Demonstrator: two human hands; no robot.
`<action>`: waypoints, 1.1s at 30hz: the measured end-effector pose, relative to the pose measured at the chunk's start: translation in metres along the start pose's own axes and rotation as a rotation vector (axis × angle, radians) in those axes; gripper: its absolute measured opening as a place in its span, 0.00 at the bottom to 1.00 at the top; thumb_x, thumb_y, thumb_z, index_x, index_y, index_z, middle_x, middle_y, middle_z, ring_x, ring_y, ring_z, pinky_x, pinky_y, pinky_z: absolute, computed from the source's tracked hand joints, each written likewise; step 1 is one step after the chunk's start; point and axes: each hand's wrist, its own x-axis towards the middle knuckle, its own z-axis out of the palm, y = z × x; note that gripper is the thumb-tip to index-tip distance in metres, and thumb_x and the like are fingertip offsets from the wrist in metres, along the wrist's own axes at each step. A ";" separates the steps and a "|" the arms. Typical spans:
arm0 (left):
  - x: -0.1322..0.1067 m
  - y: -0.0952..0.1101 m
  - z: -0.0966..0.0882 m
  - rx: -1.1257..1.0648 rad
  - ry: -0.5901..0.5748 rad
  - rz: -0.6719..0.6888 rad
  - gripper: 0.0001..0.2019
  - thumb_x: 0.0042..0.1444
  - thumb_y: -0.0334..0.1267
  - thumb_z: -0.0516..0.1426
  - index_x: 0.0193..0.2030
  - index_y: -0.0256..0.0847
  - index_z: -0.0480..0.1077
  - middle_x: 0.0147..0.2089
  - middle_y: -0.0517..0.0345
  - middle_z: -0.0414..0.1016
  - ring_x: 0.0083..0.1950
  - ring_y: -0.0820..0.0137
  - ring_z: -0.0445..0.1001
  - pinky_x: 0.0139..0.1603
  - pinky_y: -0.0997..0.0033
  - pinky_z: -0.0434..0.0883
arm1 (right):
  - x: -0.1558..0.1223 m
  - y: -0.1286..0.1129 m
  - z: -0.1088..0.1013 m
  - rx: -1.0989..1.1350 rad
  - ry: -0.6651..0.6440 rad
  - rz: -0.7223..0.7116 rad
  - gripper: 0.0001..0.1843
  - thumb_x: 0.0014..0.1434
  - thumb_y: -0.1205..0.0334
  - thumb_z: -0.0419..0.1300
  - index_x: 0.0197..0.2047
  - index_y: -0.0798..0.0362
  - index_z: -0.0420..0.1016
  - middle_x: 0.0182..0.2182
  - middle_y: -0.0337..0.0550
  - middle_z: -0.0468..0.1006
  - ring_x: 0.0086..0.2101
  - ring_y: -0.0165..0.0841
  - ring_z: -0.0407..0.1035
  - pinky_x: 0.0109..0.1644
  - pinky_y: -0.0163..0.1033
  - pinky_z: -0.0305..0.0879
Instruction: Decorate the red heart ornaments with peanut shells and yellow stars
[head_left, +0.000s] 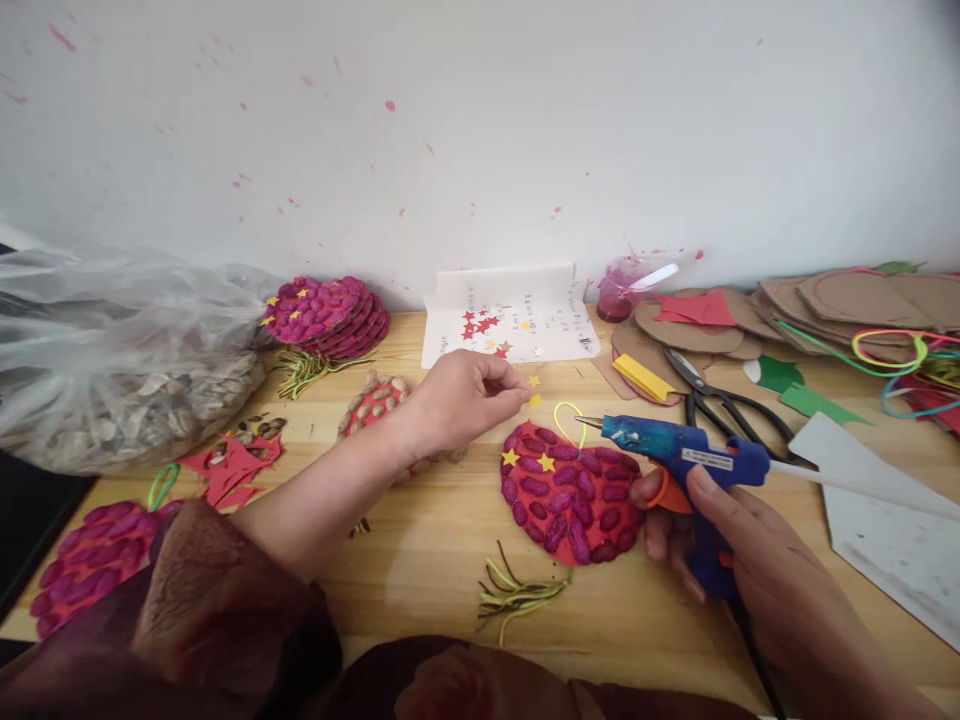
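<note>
My left hand (466,398) reaches over the wooden table (420,550), its fingers pinched on a small yellow star (534,400). Another yellow star (535,381) lies just beyond it. My right hand (739,535) grips a blue glue gun (686,460) with its nozzle pointing left, toward the top of a red craft piece (566,492). That piece is covered with magenta-painted shells, carries two yellow stars and has a yellow loop at its top edge.
A white sheet with red stars (510,318) leans at the wall. A stack of finished magenta pieces (326,315), a plastic bag of shells (112,360), black scissors (724,400), cardboard cut-outs (840,300), white paper (892,520) and yellow-green strips (517,595) lie around.
</note>
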 end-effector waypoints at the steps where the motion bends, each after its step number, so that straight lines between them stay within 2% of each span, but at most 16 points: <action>1: -0.008 0.001 -0.002 -0.031 -0.021 -0.030 0.12 0.58 0.44 0.59 0.32 0.37 0.78 0.24 0.63 0.74 0.23 0.77 0.64 0.26 0.75 0.61 | -0.002 -0.001 0.000 -0.020 -0.005 0.005 0.28 0.57 0.32 0.58 0.38 0.51 0.77 0.22 0.41 0.77 0.16 0.30 0.63 0.19 0.35 0.56; 3: -0.024 -0.001 -0.004 -0.105 -0.048 -0.038 0.12 0.58 0.44 0.59 0.33 0.37 0.78 0.28 0.61 0.78 0.27 0.76 0.69 0.29 0.76 0.65 | -0.008 -0.004 0.001 -0.110 -0.026 0.018 0.29 0.57 0.31 0.57 0.34 0.51 0.78 0.21 0.41 0.75 0.17 0.32 0.64 0.20 0.36 0.57; 6: -0.046 -0.010 -0.002 -0.194 -0.089 -0.058 0.12 0.59 0.44 0.60 0.34 0.38 0.79 0.35 0.58 0.82 0.34 0.73 0.75 0.35 0.75 0.69 | -0.024 -0.012 0.006 -0.360 -0.020 -0.015 0.33 0.58 0.30 0.55 0.22 0.51 0.76 0.17 0.41 0.70 0.19 0.33 0.62 0.22 0.37 0.55; 9: -0.061 -0.022 0.004 -0.201 -0.112 -0.089 0.11 0.59 0.43 0.59 0.36 0.38 0.78 0.35 0.57 0.82 0.34 0.71 0.75 0.35 0.75 0.69 | -0.038 -0.021 0.012 -0.522 0.033 -0.108 0.31 0.60 0.32 0.54 0.22 0.49 0.75 0.19 0.40 0.71 0.21 0.33 0.62 0.23 0.37 0.56; 12: -0.068 -0.028 0.009 -0.157 -0.122 -0.073 0.10 0.60 0.40 0.58 0.35 0.38 0.78 0.34 0.58 0.81 0.33 0.72 0.75 0.35 0.75 0.69 | -0.043 -0.024 0.013 -0.649 -0.032 -0.211 0.27 0.63 0.37 0.55 0.25 0.48 0.76 0.24 0.40 0.76 0.23 0.35 0.66 0.24 0.37 0.61; 17: -0.070 -0.027 0.012 -0.145 -0.114 -0.070 0.09 0.58 0.37 0.58 0.32 0.37 0.78 0.31 0.60 0.80 0.31 0.74 0.73 0.32 0.77 0.67 | -0.039 -0.020 0.012 -0.786 -0.189 -0.361 0.17 0.67 0.46 0.54 0.35 0.46 0.78 0.34 0.40 0.83 0.36 0.41 0.76 0.37 0.39 0.72; 24: -0.072 -0.029 0.012 -0.160 -0.115 -0.081 0.08 0.57 0.35 0.58 0.31 0.36 0.77 0.27 0.63 0.77 0.28 0.77 0.69 0.29 0.79 0.64 | -0.038 -0.017 0.017 -0.878 -0.205 -0.386 0.14 0.67 0.47 0.55 0.43 0.44 0.77 0.43 0.42 0.83 0.45 0.46 0.77 0.46 0.44 0.75; 33: -0.070 -0.030 0.013 -0.130 -0.134 -0.065 0.08 0.57 0.35 0.57 0.31 0.37 0.77 0.27 0.63 0.77 0.28 0.77 0.69 0.30 0.78 0.64 | -0.039 -0.018 0.018 -0.927 -0.240 -0.421 0.16 0.68 0.49 0.55 0.49 0.46 0.78 0.46 0.43 0.84 0.45 0.45 0.78 0.47 0.43 0.75</action>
